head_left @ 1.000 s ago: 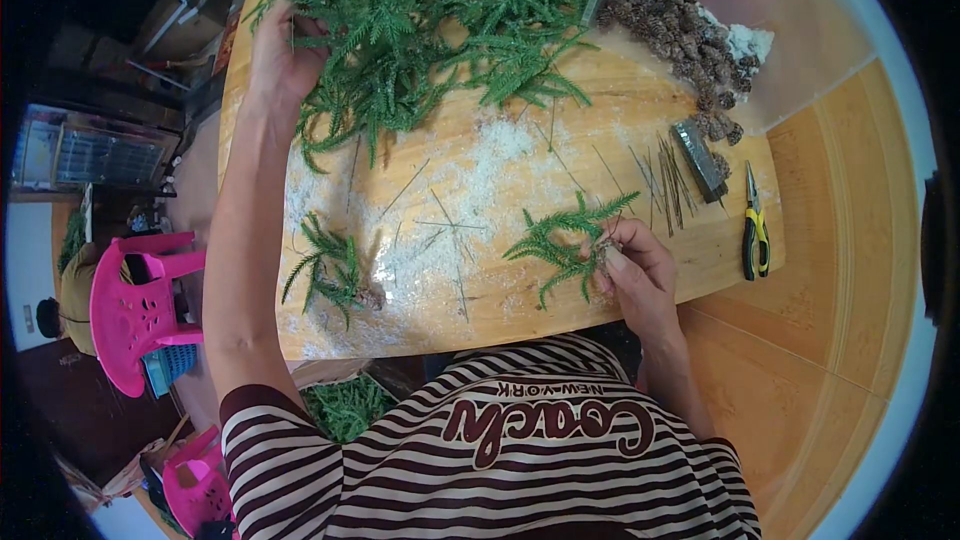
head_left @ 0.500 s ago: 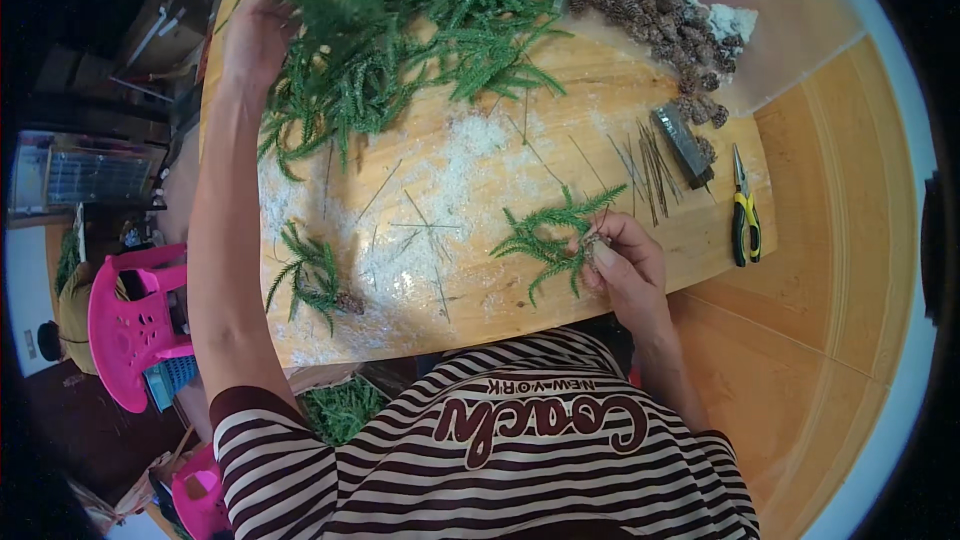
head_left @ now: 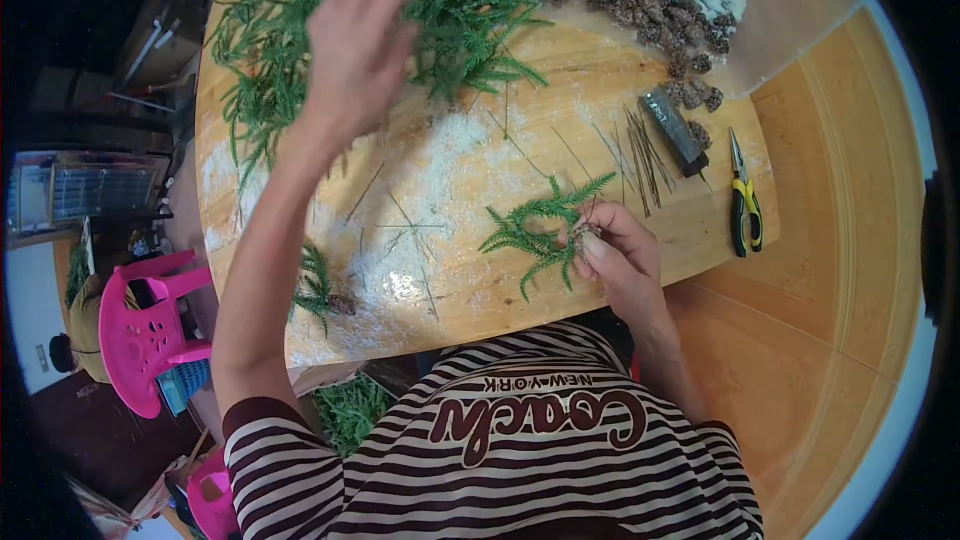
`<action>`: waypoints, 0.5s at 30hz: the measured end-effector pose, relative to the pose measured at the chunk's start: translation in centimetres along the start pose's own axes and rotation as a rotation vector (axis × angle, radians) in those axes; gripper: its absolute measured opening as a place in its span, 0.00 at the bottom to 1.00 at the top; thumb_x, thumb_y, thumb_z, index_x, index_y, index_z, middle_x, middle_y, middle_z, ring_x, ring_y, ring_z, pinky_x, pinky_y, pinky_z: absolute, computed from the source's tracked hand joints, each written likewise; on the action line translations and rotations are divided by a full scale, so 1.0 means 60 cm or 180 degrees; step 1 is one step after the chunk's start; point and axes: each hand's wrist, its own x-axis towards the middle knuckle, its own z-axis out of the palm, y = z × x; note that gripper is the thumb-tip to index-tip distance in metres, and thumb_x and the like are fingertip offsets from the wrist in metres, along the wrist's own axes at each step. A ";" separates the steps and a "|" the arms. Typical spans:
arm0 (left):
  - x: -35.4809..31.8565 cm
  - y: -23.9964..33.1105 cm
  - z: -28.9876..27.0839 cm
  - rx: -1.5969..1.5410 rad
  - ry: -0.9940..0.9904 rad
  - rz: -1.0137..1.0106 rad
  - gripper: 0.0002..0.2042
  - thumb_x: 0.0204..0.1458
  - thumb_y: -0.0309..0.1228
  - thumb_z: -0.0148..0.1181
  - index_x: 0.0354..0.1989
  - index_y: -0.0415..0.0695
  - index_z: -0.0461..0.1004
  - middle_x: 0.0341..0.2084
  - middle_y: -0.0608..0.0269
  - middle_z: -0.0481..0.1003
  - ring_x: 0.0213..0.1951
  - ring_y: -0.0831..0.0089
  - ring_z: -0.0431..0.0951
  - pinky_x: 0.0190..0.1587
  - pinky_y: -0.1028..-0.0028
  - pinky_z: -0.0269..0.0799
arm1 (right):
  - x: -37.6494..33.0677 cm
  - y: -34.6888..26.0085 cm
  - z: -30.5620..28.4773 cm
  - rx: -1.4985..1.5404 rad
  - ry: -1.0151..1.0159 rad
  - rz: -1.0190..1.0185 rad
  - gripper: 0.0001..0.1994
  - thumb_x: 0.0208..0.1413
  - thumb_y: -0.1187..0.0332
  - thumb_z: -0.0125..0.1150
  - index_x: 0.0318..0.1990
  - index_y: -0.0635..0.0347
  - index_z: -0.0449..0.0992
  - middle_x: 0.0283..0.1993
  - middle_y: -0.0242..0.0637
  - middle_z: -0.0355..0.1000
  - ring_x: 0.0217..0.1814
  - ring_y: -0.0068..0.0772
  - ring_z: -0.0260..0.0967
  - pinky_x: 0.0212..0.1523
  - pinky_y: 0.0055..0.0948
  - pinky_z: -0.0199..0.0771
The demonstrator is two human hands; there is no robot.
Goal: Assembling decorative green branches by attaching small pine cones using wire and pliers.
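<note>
My right hand (head_left: 628, 258) pinches a small bunch of green artificial pine sprigs (head_left: 540, 225) at its base, just above the near part of the table. A pine cone (head_left: 587, 234) shows between the thumb and fingers there. Over the big pile of green sprigs (head_left: 465, 10) hovers my left hand (head_left: 362, 52), smeared by motion with its fingers bent; whether anything is in it does not show. Partly behind my left forearm lies another sprig bunch (head_left: 315, 280) with a pine cone (head_left: 341, 305) at its end.
White flakes (head_left: 455, 145) and thin wire stems (head_left: 410, 226) are scattered over the wooden table (head_left: 490, 285). On the right are a heap of pine cones (head_left: 650, 5), a dark block (head_left: 672, 130), brown wires (head_left: 645, 160) and yellow-black pliers (head_left: 743, 205). A pink chair (head_left: 150, 340) stands left.
My left hand has moved right from the pile's left edge to over its middle. My right hand keeps hold of the sprig bunch. The view has shifted slightly.
</note>
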 end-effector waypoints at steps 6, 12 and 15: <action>0.013 0.076 0.070 0.0227 -0.0852 -0.0137 0.20 0.49 0.27 0.57 0.52 0.44 0.66 0.45 0.53 0.71 0.49 0.61 0.69 0.51 0.66 0.63 | -0.012 -0.009 -0.027 -0.0060 -0.0010 -0.0151 0.06 0.56 0.72 0.49 0.38 0.63 0.66 0.37 0.37 0.69 0.25 0.15 0.57 0.26 0.16 0.59; 0.015 0.082 0.041 -0.2660 -0.0658 -0.2281 0.16 0.52 0.26 0.54 0.50 0.39 0.67 0.37 0.57 0.74 0.41 0.71 0.73 0.43 0.72 0.69 | -0.035 -0.020 -0.048 0.0000 -0.0030 -0.0168 0.06 0.56 0.71 0.49 0.38 0.63 0.66 0.38 0.37 0.69 0.25 0.16 0.57 0.26 0.16 0.59; 0.000 0.098 0.023 -0.3724 -0.0388 -0.2703 0.15 0.52 0.25 0.53 0.50 0.37 0.67 0.36 0.59 0.74 0.39 0.72 0.74 0.43 0.73 0.71 | -0.046 -0.026 -0.041 -0.0059 -0.0052 -0.0130 0.06 0.56 0.70 0.49 0.38 0.63 0.66 0.37 0.37 0.69 0.25 0.16 0.57 0.26 0.16 0.59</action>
